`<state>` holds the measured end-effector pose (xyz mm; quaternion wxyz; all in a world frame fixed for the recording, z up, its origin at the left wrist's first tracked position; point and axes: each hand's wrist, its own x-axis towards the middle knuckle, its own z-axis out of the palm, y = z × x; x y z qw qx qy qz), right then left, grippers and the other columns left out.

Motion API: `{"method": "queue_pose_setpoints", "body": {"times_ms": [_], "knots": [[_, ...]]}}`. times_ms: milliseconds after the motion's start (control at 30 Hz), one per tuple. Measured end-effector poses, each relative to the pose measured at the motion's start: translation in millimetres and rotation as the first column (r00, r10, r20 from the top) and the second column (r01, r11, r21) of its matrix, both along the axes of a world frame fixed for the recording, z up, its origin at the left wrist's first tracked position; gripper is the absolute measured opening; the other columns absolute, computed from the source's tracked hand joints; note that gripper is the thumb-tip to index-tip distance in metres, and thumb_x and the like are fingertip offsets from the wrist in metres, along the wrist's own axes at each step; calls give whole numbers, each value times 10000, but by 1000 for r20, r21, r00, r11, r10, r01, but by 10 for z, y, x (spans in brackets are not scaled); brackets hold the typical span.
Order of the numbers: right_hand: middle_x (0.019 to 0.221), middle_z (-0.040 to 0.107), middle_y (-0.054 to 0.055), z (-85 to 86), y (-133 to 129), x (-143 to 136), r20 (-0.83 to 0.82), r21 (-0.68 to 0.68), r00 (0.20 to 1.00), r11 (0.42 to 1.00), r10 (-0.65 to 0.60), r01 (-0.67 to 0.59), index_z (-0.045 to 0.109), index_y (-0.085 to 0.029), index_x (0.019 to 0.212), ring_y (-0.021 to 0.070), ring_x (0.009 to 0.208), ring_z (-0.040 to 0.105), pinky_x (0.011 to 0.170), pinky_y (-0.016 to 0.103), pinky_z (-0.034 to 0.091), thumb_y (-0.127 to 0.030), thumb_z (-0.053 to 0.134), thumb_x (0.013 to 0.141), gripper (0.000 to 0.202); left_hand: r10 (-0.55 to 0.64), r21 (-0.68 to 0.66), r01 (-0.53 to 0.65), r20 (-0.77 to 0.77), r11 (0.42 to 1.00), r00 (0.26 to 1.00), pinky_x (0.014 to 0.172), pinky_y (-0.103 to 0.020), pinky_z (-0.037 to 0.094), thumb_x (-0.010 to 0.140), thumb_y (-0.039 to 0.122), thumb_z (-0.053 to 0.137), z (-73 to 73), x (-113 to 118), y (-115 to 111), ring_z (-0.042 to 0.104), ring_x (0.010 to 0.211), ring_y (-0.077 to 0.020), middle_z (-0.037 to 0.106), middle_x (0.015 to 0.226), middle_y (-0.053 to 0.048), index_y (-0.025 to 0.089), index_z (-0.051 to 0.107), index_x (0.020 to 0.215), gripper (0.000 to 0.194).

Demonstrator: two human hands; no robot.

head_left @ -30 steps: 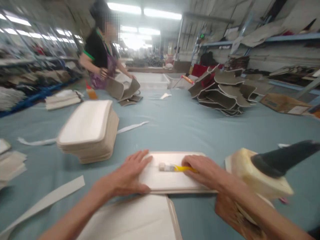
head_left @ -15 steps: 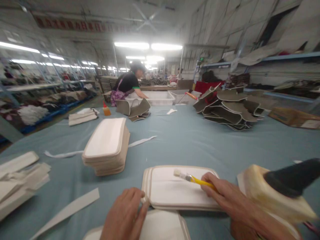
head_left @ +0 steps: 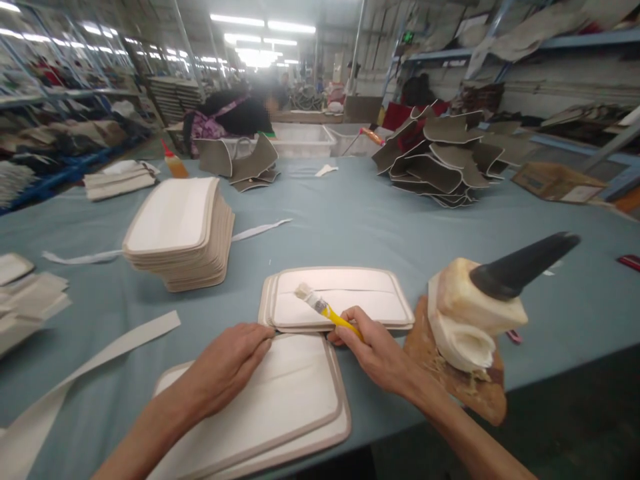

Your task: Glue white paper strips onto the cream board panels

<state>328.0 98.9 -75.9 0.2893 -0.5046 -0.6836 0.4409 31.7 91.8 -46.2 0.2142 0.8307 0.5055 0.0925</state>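
My right hand (head_left: 373, 343) is closed around the yellow handle of a paintbrush (head_left: 325, 313). The brush's pale bristles point up and left over a small stack of rounded white panels with beige rims (head_left: 345, 297). Its fingertips also come to the far right corner of a nearer, similar panel (head_left: 280, 393), which lies on another one. My left hand (head_left: 233, 363) reaches across that nearer panel, fingers together at its far left edge; the thumb is hidden. At right, a cut-open white container (head_left: 467, 300) with a black conical part stands on a brown, glue-smeared board (head_left: 440, 373).
A taller stack of panels (head_left: 175, 227) stands at left, with white strips (head_left: 125, 347) nearby. Farther back are a glue bottle (head_left: 174, 160) with a red tip, grey curved pieces (head_left: 445, 153) and a cardboard box (head_left: 557, 181). A co-worker (head_left: 225, 117) bends beside white bins.
The view has tilted down. My left hand has shifted from the stack's left edge onto the nearer panel; my right hand with the brush has come left to the stack's near edge.
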Motion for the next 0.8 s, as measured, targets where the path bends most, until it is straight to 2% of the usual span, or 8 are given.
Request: {"method": "queue_pose_setpoints", "body": {"times_ms": [200, 300, 567, 800], "knots": [[837, 650, 2, -22, -27, -63, 138, 61, 990, 998, -3, -6, 518, -233, 1039, 203, 775, 600, 726, 315, 392, -392, 440, 1057, 178, 9, -17, -8, 32, 1000, 999, 1001, -358, 554, 1044, 404, 319, -43, -8, 57, 686, 1103, -217, 738, 1225, -64, 242, 630, 1296, 432], [820, 614, -4, -18, -6, -117, 144, 66, 989, 998, -22, 13, 504, -236, 1050, 212, 767, 580, 716, 318, 361, -375, 413, 1061, 166, -3, -28, 5, 44, 1000, 999, 993, -353, 553, 1039, 398, 329, -67, 22, 75, 686, 1073, -210, 744, 1174, -54, 247, 667, 1206, 406], [854, 635, 18, -31, -3, -126, 153, 61, 986, 997, -63, 55, 507, -236, 1046, 234, 790, 595, 721, 320, 352, -370, 420, 1043, 160, -34, -27, 34, -2, 999, 999, 981, -401, 555, 1025, 361, 312, -128, 196, 60, 671, 1031, -233, 713, 1119, -94, 222, 694, 1082, 411], [855, 655, 21, -17, -65, -108, 150, 37, 985, 996, -90, 85, 509, -243, 1035, 235, 779, 607, 705, 314, 363, -406, 420, 1032, 186, -12, -65, 9, -53, 998, 999, 1022, -453, 530, 1020, 375, 326, -203, 263, 15, 631, 1127, -276, 675, 1193, -113, 215, 665, 1119, 388]]}}
